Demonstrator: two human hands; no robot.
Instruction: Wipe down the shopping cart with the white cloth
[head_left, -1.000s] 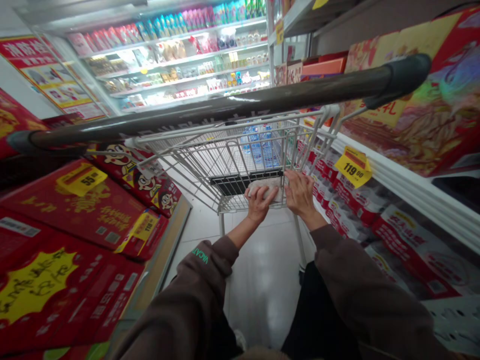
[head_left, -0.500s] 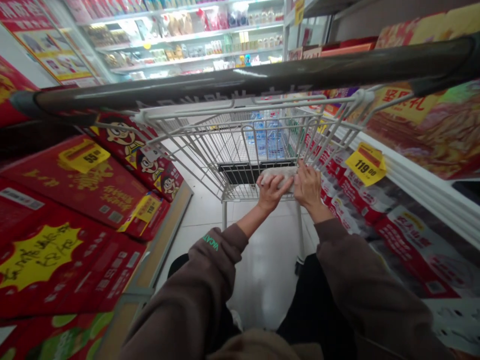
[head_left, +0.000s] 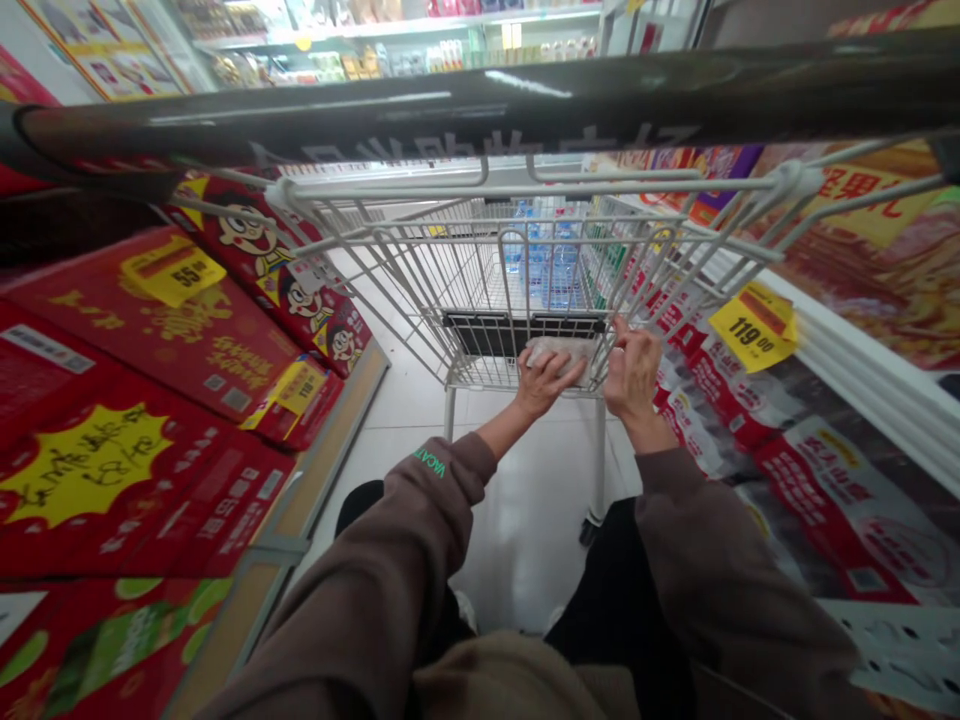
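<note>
A white wire shopping cart [head_left: 480, 290] stands right in front of me, its dark handle bar [head_left: 480, 105] crossing the top of the view. Both my arms, in brown sleeves, reach under the bar to the cart's lower rear edge. My left hand [head_left: 544, 382] is curled over a pale greyish pad or packet [head_left: 559, 350] lying against the wire. My right hand [head_left: 634, 372] is closed beside it, its fingers hooked on the cart's wire at the right end of that pad. Water bottles [head_left: 540, 262] show through the cart's mesh.
Stacked red gift boxes [head_left: 150, 400] with yellow price tags fill the left side. On the right, red packs [head_left: 795, 480] lie under a shelf edge bearing a yellow 119.00 tag [head_left: 754, 325]. A lit shelf of goods [head_left: 390, 50] stands ahead. Pale floor tiles [head_left: 525, 530] run between.
My view has dropped and moved closer, so the handle bar sits higher and flatter. Both hands have risen a little and my right hand has closed its fingers on the wire.
</note>
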